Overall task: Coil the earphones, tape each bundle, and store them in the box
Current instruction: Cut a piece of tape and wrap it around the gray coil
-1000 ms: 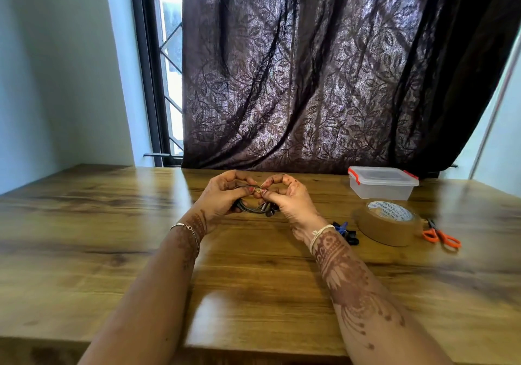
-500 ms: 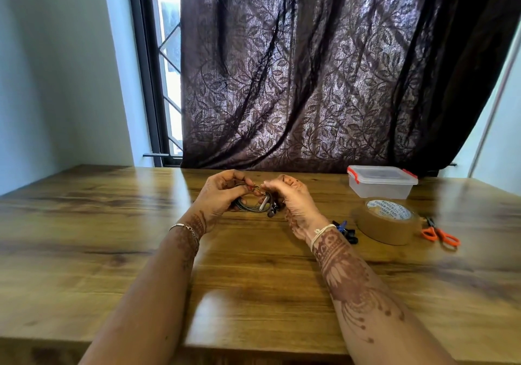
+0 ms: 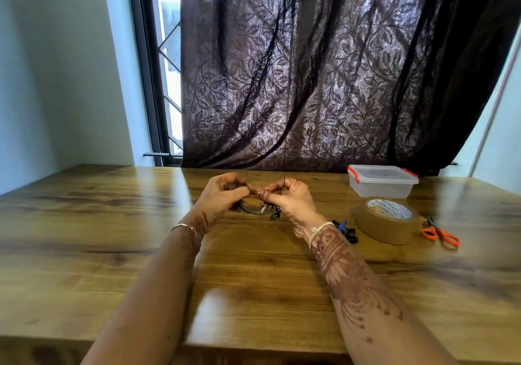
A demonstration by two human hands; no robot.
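A dark coiled earphone bundle [image 3: 255,209] hangs between my two hands just above the wooden table [image 3: 112,238], its plug and earbuds dangling below. My left hand [image 3: 222,197] grips the coil's left side with curled fingers. My right hand [image 3: 290,199] pinches the coil's right side, fingertips meeting those of the left hand. A second earphone [image 3: 345,229], black and blue, lies on the table behind my right wrist, partly hidden. The clear plastic box [image 3: 382,181] with red latches stands shut at the back right. A brown tape roll [image 3: 387,219] lies flat in front of it.
Orange-handled scissors [image 3: 439,233] lie right of the tape roll. A dark patterned curtain [image 3: 324,68] hangs behind the table's far edge, with a barred window [image 3: 166,68] to its left. The table's near edge runs along the bottom of the view.
Both hands stay on the coil and have shifted a little; the fingertips have come together above it and the earbuds dangle lower.
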